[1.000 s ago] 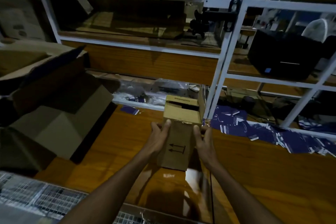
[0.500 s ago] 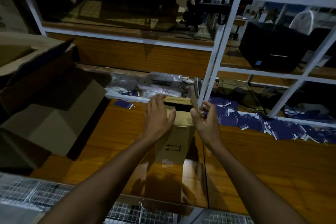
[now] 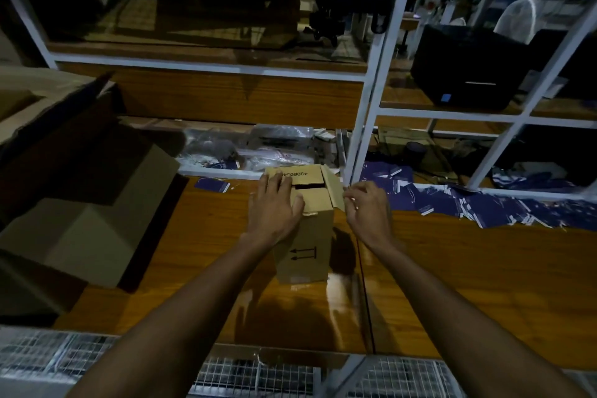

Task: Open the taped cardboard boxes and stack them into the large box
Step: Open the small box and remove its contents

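- A small cardboard box (image 3: 305, 236) stands upright on a wooden counter (image 3: 484, 268), its top flaps partly raised and a dark gap showing between them.
- The left hand (image 3: 274, 207) lies flat across the near top flap, fingers straight and resting on the cardboard; its grip is spread, clamped on nothing.
- The right hand (image 3: 368, 210) sits just beside the box's right flap (image 3: 332, 186), fingers loosely curled near the flap's edge; whether its grip pinches the flap or only touches it cannot be told.
- Printed arrows mark the box's near face, and digits run along its far flap.
- A large cardboard box (image 3: 80, 203) lies open on the left of the counter, flaps spread, well apart from the small one.
- Dark blue cards (image 3: 468, 207) are scattered over the counter's right rear, one more blue card (image 3: 213, 185) lying near the small box's left.
- A white metal rack (image 3: 365, 100) rises behind, clear plastic bags (image 3: 258, 149) on its lowest shelf.
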Demonstrator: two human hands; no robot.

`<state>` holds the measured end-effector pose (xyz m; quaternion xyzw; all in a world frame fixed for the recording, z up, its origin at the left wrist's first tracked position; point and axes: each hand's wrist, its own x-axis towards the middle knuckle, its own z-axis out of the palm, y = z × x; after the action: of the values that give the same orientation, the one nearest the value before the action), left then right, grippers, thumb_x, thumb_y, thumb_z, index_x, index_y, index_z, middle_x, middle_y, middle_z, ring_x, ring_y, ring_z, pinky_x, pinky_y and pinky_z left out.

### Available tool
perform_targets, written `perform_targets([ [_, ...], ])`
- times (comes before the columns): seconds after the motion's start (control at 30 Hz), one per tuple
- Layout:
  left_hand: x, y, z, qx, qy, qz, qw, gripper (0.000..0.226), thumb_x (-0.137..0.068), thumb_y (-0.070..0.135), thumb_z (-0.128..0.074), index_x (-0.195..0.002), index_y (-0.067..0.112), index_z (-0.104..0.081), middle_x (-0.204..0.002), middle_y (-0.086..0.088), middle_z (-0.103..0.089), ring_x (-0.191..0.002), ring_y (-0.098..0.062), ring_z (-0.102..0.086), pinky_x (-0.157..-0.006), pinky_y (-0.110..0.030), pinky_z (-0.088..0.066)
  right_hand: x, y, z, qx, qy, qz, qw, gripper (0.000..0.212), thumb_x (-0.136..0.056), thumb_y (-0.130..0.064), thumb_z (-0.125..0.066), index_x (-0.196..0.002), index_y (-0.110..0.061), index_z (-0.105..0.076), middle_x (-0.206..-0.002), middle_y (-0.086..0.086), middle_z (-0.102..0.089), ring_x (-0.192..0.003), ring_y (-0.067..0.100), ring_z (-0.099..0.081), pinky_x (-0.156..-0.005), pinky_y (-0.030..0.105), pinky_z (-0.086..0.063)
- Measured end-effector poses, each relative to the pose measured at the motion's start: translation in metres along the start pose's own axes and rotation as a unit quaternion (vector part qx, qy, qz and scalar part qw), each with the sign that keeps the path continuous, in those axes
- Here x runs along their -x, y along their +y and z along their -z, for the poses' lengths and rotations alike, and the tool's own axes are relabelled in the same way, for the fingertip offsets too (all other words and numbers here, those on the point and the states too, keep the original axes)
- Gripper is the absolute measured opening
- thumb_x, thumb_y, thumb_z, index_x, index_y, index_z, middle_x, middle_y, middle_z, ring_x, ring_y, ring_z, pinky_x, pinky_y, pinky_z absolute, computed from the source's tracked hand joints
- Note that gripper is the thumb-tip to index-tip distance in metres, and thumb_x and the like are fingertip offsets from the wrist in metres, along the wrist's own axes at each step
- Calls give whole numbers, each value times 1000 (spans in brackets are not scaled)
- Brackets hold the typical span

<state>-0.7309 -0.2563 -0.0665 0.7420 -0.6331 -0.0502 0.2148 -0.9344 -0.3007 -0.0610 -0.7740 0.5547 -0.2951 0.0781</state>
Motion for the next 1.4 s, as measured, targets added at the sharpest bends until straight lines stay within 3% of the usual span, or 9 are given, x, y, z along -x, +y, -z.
perform_targets([
  [0.13,2,14,-3,-29,-6,-34,999,71,-99,57,-16,-158,18,-27,-167,-9,-21,-156,-29,-4,-124,-55,-19,7,-17,-5,-49,10,-5,999,30,-97,-7,-56,-125,-13,-66,-119,7,-61,-112,20,-55,-88,24,-35],
  [0.27,-1,17,-16,-56,2,-45,997,80,-95,60,-4,-155,14,-29,-164,-15,-26,-156,-31,-9,-125,-54,-17,0,-35,5,-104,-4,-88,991,25,-103,-27,-51,-98,-13,-71,-92,5,-71,-85,21,-67,-76,38,-55],
  [0.37,6,24,-10,-55,-15,-23,998,75,-99,57,-13,-156,10,-26,-166,-17,-20,-156,-36,-2,-126,-53,-13,-5,-45,6,-51,-10,-125,991,19,-98,-25,-63,-109,-14,-74,-104,6,-74,-97,23,-67,-84,36,-54],
  [0.63,26,37,10,-69,-36,17,997,73,-102,54,-31,-155,5,-23,-162,-21,-18,-150,-45,-6,-104,-56,-48,-14,-57,-12,-81,10,-242,967,19,-97,-23,-64,-115,-24,-72,-116,6,-68,-101,21,-58,-77,35,-49],
  [0.8,28,22,27,-170,-37,-41,984,89,-93,77,-16,-139,7,-47,-137,-15,-43,-129,-36,-33,-98,-55,-40,-16,-66,-14,-41,4,-224,974,21,-101,-17,-58,-117,-23,-71,-114,5,-67,-91,16,-49,-61,26,-38],
  [0.93,15,-10,46,-198,-41,-86,975,93,-92,75,-4,-123,14,-66,-143,-15,-48,-142,-38,-30,-114,-65,-19,-28,-85,-30,-25,11,-196,980,21,-98,-14,-60,-111,-23,-73,-108,10,-70,-97,28,-64,-76,41,-58],
  [1.0,12,-27,53,-181,-40,-117,976,77,-99,67,-13,-123,15,-65,-142,-16,-50,-136,-33,-39,-115,-57,-25,-33,-93,-40,-18,18,-178,984,23,-96,-10,-61,-109,-24,-74,-105,10,-71,-98,30,-64,-79,45,-59],
  [1.13,9,-55,56,-154,13,-169,973,48,-101,53,-34,-120,17,-59,-122,-9,-56,-105,-24,-49,-85,-36,-41,-45,-96,-48,-30,-27,-109,993,27,-92,-1,-62,-105,-21,-75,-99,7,-73,-94,26,-64,-82,48,-58],
  [1.4,-12,-68,48,-148,30,-231,961,41,-97,53,-33,-114,20,-51,-102,-8,-57,-93,-20,-41,-74,-36,-35,-60,-99,-51,34,-63,-7,997,21,-91,-7,-67,-107,-18,-74,-99,3,-74,-89,20,-67,-80,40,-57],
])
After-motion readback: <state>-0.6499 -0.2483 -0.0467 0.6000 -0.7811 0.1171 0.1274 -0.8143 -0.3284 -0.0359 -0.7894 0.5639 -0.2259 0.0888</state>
